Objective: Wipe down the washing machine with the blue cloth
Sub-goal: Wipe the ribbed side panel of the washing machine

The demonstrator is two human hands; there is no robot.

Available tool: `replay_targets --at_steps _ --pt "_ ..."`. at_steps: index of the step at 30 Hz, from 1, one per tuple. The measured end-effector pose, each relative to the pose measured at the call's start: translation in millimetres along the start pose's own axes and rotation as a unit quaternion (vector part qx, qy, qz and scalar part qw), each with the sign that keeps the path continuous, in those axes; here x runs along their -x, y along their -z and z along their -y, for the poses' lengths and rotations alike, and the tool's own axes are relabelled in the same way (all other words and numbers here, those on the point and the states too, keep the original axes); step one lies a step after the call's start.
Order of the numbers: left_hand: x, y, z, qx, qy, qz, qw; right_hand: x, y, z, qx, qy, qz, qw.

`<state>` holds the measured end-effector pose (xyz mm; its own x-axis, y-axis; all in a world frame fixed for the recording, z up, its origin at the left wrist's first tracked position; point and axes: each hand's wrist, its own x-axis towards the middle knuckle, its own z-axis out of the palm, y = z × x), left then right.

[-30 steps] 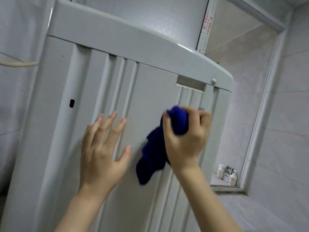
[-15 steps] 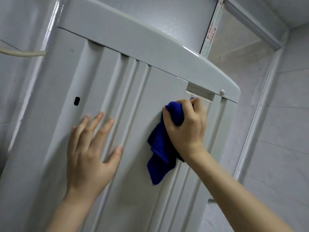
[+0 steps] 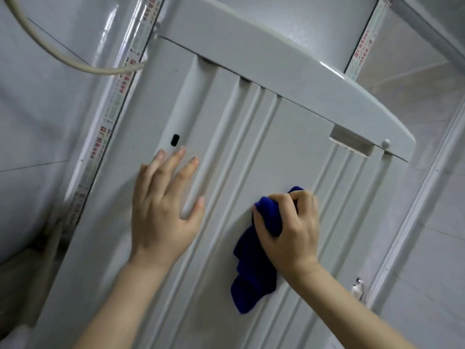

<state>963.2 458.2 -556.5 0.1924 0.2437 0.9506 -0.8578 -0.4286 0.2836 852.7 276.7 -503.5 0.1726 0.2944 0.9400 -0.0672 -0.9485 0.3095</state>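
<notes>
Wiping the washing machine point(image 3: 289, 147) with the blue cloth point(image 3: 254, 273), pressed to the panel right of centre.
Soft, light, probably best held wadded, as in the curled right hand point(image 3: 289, 230); left hand point(image 3: 163, 210) flat on the panel, fingers spread, holding nothing.

washing machine point(image 3: 289, 137): fills ctr of frame, panel facing cam.
left hand point(image 3: 163, 210): flat on panel, ctr-left, just below slot hole point(image 3: 175, 140).
right hand point(image 3: 292, 230): ctr-right, holds cloth point(image 3: 254, 273) to panel; rest hangs lower left of it.
hose point(image 3: 63, 59): upper left, reaches machine's left edge.
recess point(image 3: 352, 143): upper right, under top rim.
</notes>
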Motion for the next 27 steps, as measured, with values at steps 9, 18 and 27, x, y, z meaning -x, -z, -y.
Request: replay_targets --at_steps 9,18,27 --pt "-9.2 21.2 44.2 -0.024 0.080 -0.015 0.996 -137.3 -41.6 54.8 -0.012 -0.013 -0.072 0.997" --pt "-7.1 40.4 73.4 0.025 0.071 0.073 0.995 -3.1 -53.0 85.7 -0.041 0.176 0.091 0.979" --pt "-2.6 45.1 79.8 0.044 0.089 0.104 0.990 -125.9 -54.3 73.9 -0.037 -0.043 -0.105 0.993"
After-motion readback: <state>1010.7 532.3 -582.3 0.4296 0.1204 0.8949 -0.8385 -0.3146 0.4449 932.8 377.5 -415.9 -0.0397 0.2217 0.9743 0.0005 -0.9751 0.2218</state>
